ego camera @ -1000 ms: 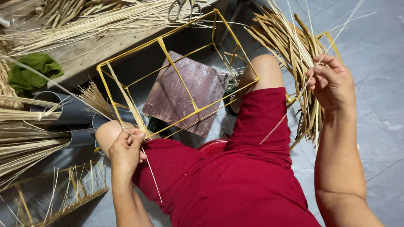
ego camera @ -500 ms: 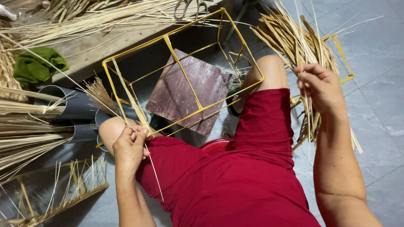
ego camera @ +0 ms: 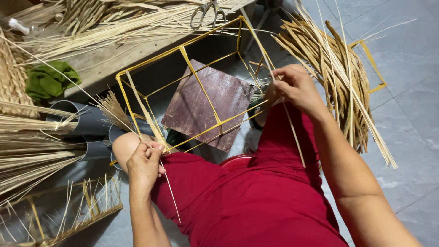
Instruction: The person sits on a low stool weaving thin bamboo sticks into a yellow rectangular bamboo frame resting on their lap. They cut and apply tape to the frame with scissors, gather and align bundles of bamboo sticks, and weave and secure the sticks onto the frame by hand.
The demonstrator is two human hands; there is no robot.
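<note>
Left hand [ego camera: 145, 163]: closed in a pinch on a thin pale straw strand [ego camera: 170, 194], which hangs from the fingers down across the red-clad lap; hand rests at the near corner of the yellow metal wire box frame [ego camera: 183, 50], beside the bare knee.

Right hand [ego camera: 295, 87]: fingers closed on a second flat pale straw strip [ego camera: 295, 135], held at the frame's far right edge; the strip runs from the hand down over the red garment.

Frame: one, tilted, propped between the knees, open-sided. Seen through it, one dark brown square board [ego camera: 203, 103], lying on the floor beneath.

Right of the right hand: one loose bundle of dried tan straw [ego camera: 340, 77], spread over a second yellow wire frame [ego camera: 372, 64] on the grey tiled floor [ego camera: 407, 123]; well apart from the left hand.

Left side: two grey plastic pipe sections [ego camera: 89, 121] holding straw bundles; one crumpled green cloth [ego camera: 48, 81] on a wooden plank [ego camera: 98, 68].

Top: one pair of metal scissors [ego camera: 208, 11], among straw.

Bottom left: one partly woven straw frame [ego camera: 59, 215].
</note>
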